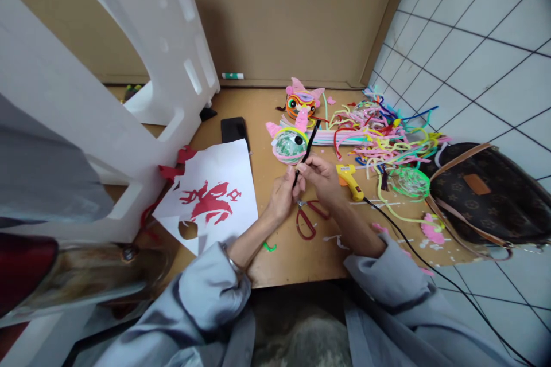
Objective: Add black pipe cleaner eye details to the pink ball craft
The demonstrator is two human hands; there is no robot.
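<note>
A black pipe cleaner (311,142) slants upward from between my two hands over the middle of the table. My left hand (283,195) pinches its lower end, and my right hand (321,179) grips it just above, fingertips close together. Right behind them sits a green round craft head (287,146) with pink ears and a black eye. An orange craft head (301,104) with pink ears stands farther back. Red-handled scissors (305,226) lie below my hands, their blades partly hidden. Beside my right hand rests a yellow glue gun (350,180).
Many coloured pipe cleaners (387,137) are heaped at the right, near a green wire ball (408,182) and a brown handbag (486,195). White paper with red cutouts (241,183) and a black phone (235,129) lie left. The glue gun's cord (413,246) runs off the front right edge.
</note>
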